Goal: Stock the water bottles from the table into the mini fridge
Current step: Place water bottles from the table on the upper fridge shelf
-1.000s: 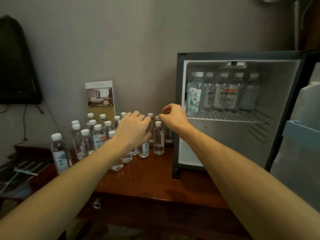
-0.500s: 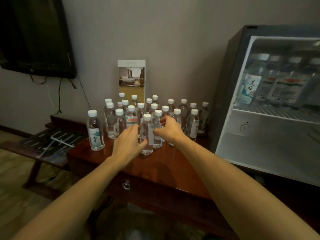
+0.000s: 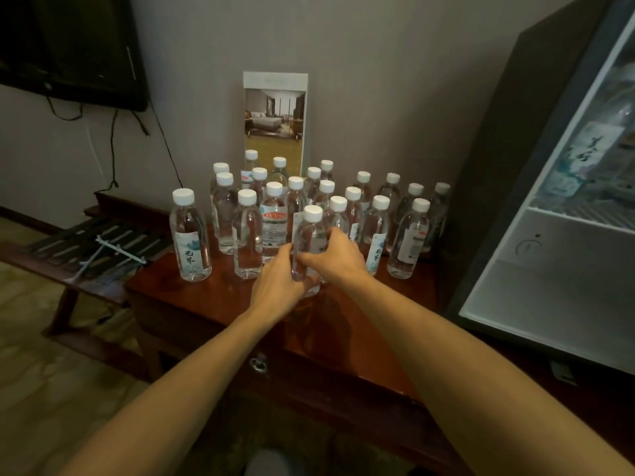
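A black flat television (image 3: pixel 68 46) hung on the plain grey wall (image 3: pixel 378 80), far up and to the left of the left hand (image 3: pixel 276 285), with only its lower right part in view. Thin black cables (image 3: pixel 111 149) dangled from beneath it down the wall. Well beyond the right hand (image 3: pixel 335 257), a tall, narrow, white-bordered printed card (image 3: pixel 275 121) bearing a photograph of a hotel room stood upright against the wall. Well apart to the left of the left hand stood a dark wooden luggage rack (image 3: pixel 86 249) with black straps across its top. A thin white plastic piece (image 3: pixel 113 247) lay on those straps. Patterned beige carpet (image 3: pixel 51 389) covered the floor below and left of that hand.
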A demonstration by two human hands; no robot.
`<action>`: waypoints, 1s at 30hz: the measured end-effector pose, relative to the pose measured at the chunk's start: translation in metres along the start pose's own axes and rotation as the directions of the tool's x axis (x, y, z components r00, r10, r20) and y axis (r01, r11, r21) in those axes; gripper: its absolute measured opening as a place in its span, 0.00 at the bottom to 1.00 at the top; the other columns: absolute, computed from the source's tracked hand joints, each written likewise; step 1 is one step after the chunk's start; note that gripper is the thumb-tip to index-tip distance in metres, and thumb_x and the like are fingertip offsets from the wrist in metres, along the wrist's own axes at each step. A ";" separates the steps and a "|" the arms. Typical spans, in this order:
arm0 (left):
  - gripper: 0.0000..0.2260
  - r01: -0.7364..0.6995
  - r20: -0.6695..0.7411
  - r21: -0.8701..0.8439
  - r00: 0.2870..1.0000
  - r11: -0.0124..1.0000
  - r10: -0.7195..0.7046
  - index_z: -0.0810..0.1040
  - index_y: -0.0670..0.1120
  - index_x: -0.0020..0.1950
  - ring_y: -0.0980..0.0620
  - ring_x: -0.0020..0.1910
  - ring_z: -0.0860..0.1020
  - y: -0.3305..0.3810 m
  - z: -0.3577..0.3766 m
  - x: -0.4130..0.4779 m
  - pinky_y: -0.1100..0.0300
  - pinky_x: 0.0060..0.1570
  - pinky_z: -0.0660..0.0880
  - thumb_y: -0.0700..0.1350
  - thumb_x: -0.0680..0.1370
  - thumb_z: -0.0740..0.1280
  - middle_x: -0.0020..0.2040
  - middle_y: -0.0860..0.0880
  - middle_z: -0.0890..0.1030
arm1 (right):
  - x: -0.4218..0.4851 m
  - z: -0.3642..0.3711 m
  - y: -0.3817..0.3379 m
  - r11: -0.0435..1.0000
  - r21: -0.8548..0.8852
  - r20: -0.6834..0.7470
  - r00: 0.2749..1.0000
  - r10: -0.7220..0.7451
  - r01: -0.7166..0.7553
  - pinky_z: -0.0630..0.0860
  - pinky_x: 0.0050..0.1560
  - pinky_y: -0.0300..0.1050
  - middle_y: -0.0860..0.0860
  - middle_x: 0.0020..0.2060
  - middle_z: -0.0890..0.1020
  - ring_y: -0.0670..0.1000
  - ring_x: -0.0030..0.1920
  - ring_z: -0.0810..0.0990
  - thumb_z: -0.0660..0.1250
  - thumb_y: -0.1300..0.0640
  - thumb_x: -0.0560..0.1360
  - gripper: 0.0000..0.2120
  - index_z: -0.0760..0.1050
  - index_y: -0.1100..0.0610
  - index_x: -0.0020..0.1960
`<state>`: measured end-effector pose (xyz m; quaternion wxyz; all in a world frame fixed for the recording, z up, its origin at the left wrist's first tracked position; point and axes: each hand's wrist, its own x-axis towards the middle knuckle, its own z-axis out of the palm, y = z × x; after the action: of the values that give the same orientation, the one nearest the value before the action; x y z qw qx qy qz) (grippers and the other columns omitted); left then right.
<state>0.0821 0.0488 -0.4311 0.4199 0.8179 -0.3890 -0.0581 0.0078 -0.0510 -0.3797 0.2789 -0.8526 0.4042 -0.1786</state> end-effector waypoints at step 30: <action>0.29 -0.395 -0.003 -0.120 0.917 0.911 0.398 0.76 0.55 0.68 0.60 0.53 0.81 0.173 -0.016 -0.069 0.55 0.53 0.82 0.67 0.72 0.74 0.55 0.60 0.82 | -0.114 -0.213 0.047 0.906 0.391 0.009 0.984 -0.180 0.162 0.75 0.30 0.36 0.51 0.53 0.84 0.48 0.43 0.86 0.76 0.55 0.76 0.21 0.73 0.55 0.65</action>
<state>-0.0603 0.0470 -0.3103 0.4665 0.6949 -0.5473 -0.0034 -0.2027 -0.0560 -0.2520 0.4347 -0.8163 0.2780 -0.2596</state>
